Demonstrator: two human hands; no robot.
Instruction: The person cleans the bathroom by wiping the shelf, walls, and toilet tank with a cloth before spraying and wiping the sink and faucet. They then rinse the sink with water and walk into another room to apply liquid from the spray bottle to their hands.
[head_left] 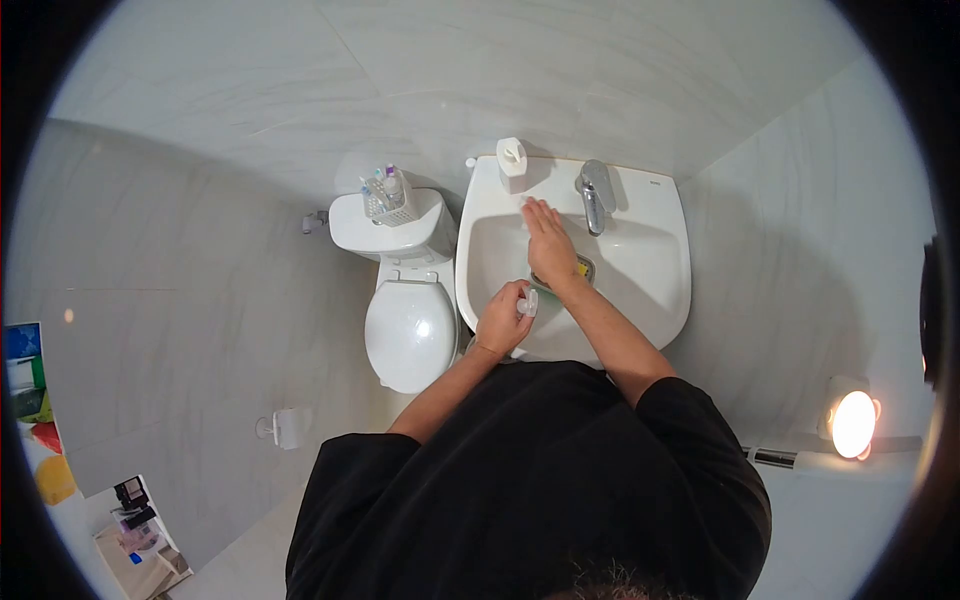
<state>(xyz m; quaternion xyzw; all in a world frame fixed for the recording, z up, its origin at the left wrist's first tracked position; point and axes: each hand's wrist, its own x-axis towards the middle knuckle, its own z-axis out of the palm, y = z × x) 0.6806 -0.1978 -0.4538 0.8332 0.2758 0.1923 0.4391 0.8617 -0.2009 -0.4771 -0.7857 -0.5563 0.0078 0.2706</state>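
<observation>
My left hand [503, 318] is closed around a small item with a white, pump-like top [528, 302], held over the front of the white sink [630, 330]. Most of that item is hidden by the fingers. Stretched out over the basin, my right hand [550, 248] has its fingers straight and points toward the back rim. A white dispenser [512, 165] stands on the rim just beyond its fingertips. Partly under the right hand, a dark-edged container [590, 270] with something yellow in it sits in the basin.
A chrome faucet [594, 195] rises at the sink's back. To the left is a toilet [410, 335] with its lid down; a white basket [390, 205] of toiletries stands on its tank. A lit lamp [853, 425] is at the right.
</observation>
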